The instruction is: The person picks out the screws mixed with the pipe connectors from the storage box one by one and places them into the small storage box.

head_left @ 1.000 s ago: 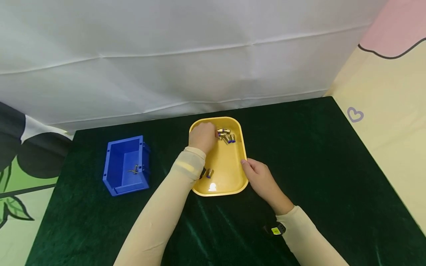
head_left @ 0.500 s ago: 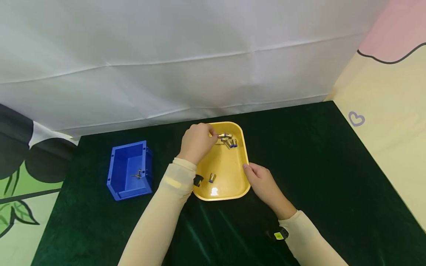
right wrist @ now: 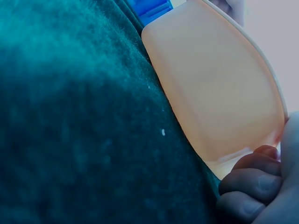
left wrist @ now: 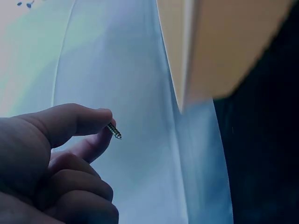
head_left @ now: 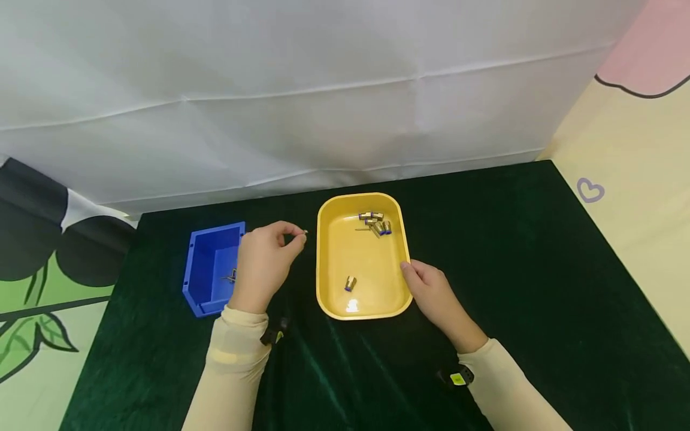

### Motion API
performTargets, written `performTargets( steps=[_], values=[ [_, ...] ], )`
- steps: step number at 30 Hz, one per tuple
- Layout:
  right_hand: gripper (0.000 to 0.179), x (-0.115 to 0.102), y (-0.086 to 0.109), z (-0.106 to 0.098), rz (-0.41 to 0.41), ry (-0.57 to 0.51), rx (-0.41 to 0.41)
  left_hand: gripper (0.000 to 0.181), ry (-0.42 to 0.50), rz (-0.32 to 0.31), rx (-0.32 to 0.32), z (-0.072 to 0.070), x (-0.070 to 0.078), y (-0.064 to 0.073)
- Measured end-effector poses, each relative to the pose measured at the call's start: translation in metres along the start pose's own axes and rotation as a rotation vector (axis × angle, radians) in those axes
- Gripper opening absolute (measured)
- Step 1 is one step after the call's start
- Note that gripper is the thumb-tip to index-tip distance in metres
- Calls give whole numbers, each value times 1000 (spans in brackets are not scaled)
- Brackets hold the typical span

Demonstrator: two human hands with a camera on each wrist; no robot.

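Observation:
Between thumb and index finger, my left hand pinches a small screw, its threaded tip sticking out in the left wrist view. That hand is above the table, between the blue bin and the yellow tray. My right hand grips the tray's right rim, thumb on top and fingers curled against the outer wall. Several brass fittings with blue ends lie in the tray's far right part, beside a thin screw. One more fitting lies near the tray's front.
Inside the blue bin lie some small screws, partly hidden by my left hand. A dark green cloth covers the table. White fabric hangs behind it, with a printed panel at the right.
My left hand has lifted out of the tray with the screw and moved left toward the blue bin. The right hand still holds the tray's rim.

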State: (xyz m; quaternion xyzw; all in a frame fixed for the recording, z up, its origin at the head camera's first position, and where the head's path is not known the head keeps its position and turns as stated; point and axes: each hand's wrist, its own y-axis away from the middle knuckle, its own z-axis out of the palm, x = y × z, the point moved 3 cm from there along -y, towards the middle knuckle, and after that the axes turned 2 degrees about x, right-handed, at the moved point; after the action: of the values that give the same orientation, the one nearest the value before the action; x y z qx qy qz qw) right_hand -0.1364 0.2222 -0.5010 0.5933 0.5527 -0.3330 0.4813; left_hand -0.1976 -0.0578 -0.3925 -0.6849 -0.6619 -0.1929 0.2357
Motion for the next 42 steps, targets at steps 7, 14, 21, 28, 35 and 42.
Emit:
performTargets(
  steps=[7, 14, 21, 28, 35, 42],
  values=[
    [44, -3, -1, -3, 11, 0, -8, 25, -35, -118, 91, -36, -41, 12],
    [45, -1, -3, -4, 1, 8, -6, 32, -75, -226, 150, -55, -81, 19],
    [46, 1, -2, -5, 20, 21, 10, 35, -75, -289, 112, -53, -100, 26],
    [46, 2, 1, -6, 42, 25, 13, 36, -74, -299, 95, -54, -104, 30],
    [46, 2, 3, -3, 40, 14, 6, 34, -81, -323, 70, -51, -111, 32],
    [47, 2, 1, -1, 14, 23, 8, 32, -109, -327, -1, -41, -126, 31]
  ],
)
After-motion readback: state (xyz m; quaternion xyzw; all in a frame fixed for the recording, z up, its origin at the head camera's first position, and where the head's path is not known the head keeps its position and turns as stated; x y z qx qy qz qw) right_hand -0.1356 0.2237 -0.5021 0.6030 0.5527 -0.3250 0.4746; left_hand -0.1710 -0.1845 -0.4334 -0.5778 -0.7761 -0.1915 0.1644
